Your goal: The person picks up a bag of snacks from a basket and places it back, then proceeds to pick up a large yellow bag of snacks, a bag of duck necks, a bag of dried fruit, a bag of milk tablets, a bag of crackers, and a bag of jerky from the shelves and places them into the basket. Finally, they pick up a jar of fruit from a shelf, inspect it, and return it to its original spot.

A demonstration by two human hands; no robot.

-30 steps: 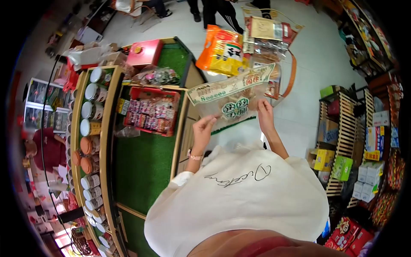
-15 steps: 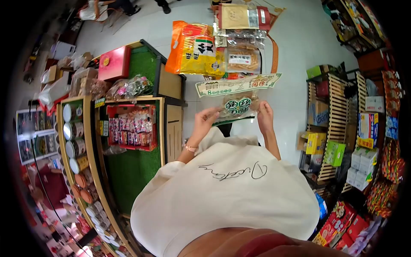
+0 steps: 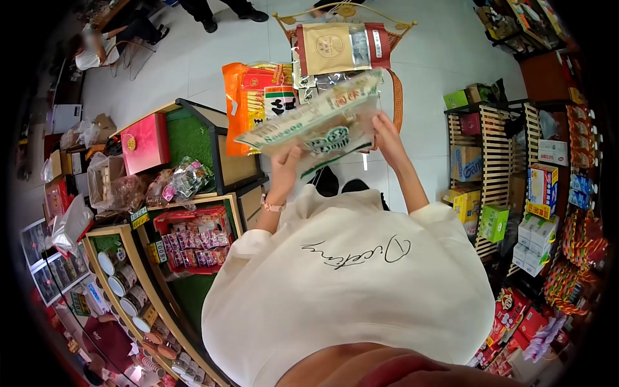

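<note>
Between my two hands is a clear snack bag (image 3: 335,140) with a pale green printed header and green lettering. It is tilted, its right end higher, and slightly blurred. My left hand (image 3: 284,169) pinches its lower left edge. My right hand (image 3: 388,137) grips the right side. Just beyond, an orange and yellow snack bag (image 3: 237,109) and a tan and dark-red pouch (image 3: 330,49) lie on a chair (image 3: 398,106) with a gold-coloured metal back. The held bag partly covers other packets there.
At left stand a green-lined display shelf (image 3: 193,138) with a red box (image 3: 145,143), and a red tray (image 3: 196,219) of small packets. Slatted racks (image 3: 496,155) with boxed goods run along the right. A person's dark shoes (image 3: 210,26) are ahead; another person (image 3: 97,51) sits far left.
The snack bag has turned from nearly level to a slant, its left end dropping and its right end rising. My right hand has moved up with it. The whole view has shifted slightly.
</note>
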